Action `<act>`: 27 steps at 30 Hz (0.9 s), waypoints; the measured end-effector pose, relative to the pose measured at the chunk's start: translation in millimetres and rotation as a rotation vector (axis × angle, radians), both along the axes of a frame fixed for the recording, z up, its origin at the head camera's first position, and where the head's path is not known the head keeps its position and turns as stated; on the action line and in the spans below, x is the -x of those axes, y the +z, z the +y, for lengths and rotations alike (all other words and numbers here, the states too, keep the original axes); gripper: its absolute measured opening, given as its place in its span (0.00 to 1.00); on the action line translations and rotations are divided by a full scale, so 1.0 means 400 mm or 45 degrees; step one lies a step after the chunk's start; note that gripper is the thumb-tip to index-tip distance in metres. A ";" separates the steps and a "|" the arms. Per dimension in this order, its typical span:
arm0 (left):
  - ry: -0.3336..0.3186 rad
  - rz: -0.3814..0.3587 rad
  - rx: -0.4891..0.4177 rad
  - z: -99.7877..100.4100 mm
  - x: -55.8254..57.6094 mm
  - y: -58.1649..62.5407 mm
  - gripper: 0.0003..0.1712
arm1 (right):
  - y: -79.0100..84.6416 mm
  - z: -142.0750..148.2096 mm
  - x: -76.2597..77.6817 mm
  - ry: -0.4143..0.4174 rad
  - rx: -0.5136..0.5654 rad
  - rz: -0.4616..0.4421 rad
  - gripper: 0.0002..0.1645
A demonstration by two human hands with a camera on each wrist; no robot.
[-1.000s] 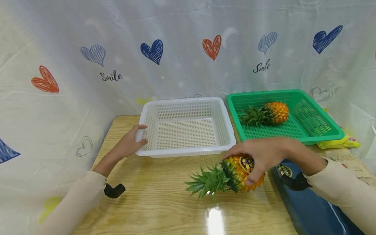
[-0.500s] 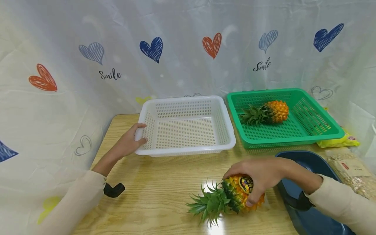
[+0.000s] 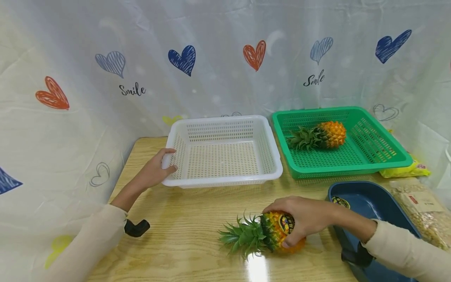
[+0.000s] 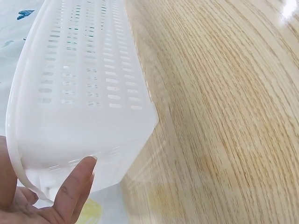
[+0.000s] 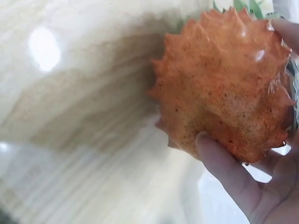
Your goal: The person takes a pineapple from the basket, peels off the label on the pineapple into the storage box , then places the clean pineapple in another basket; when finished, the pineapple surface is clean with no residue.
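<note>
Right hand (image 3: 303, 219) grip wrapped round pineapple (image 3: 278, 235) lying on counter (image 3: 183, 235), not yet in white basket (image 3: 222, 181) steadied beyond by left hand (image 3: 155, 172); second pineapple (image 3: 322, 136) already in green basket (image 3: 352, 169).

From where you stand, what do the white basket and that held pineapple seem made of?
White basket: moulded plastic, smooth and slightly glossy, with even slotted walls. Pineapple in the right hand: probably plastic or foam, since its orange skin looks uniform and shiny.

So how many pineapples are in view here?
2: one pineapple lies on the table under the right hand; the other pineapple lies in the green basket.
</note>
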State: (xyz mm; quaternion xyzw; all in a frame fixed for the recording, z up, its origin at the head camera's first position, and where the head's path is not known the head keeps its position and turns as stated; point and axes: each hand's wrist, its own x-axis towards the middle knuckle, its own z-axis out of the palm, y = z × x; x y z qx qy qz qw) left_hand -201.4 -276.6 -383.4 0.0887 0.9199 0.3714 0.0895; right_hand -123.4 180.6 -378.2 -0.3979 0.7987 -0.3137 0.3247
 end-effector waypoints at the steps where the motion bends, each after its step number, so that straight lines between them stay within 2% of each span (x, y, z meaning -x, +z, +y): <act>1: 0.000 -0.001 0.001 0.001 0.000 0.000 0.36 | -0.004 -0.003 -0.002 -0.010 0.005 0.016 0.45; 10: 0.003 0.002 0.009 0.004 0.001 0.000 0.36 | -0.014 -0.008 -0.016 -0.083 -0.027 0.041 0.46; 18: 0.008 0.009 0.024 0.007 0.000 0.007 0.35 | -0.025 -0.006 -0.020 -0.111 0.017 0.056 0.46; 27: 0.042 0.097 0.066 0.010 0.000 0.011 0.34 | -0.032 -0.008 -0.021 -0.112 0.047 0.058 0.46</act>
